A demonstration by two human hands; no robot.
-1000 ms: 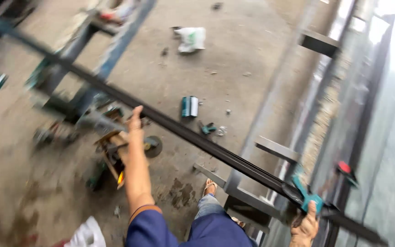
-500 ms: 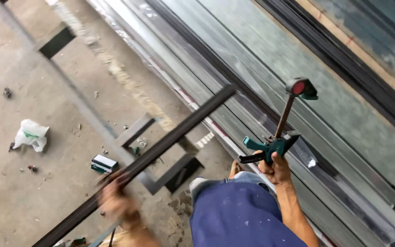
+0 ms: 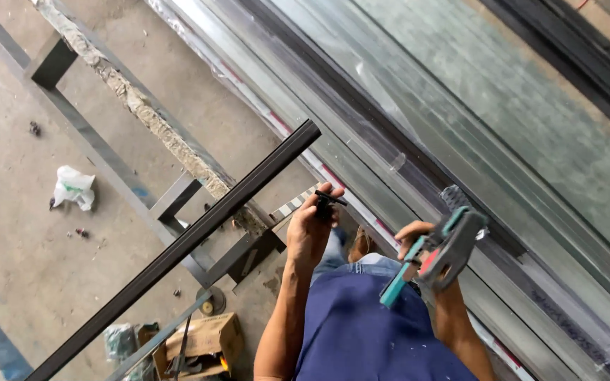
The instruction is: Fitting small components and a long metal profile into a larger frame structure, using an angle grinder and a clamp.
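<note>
Since half a second ago, the left hand [image 3: 310, 229] has left the long dark square steel tube [image 3: 178, 248] and now pinches a small black clamp handle [image 3: 327, 201] between thumb and fingers, just right of the tube's far end. Far left on the concrete floor lies a crumpled white bag [image 3: 73, 188]; near left sits an open brown cardboard box [image 3: 202, 339]. To the right, the right hand [image 3: 418, 243] has closed around a teal and grey bar clamp with a red trigger [image 3: 440, 252], over stacked grey metal profiles [image 3: 524, 233].
</note>
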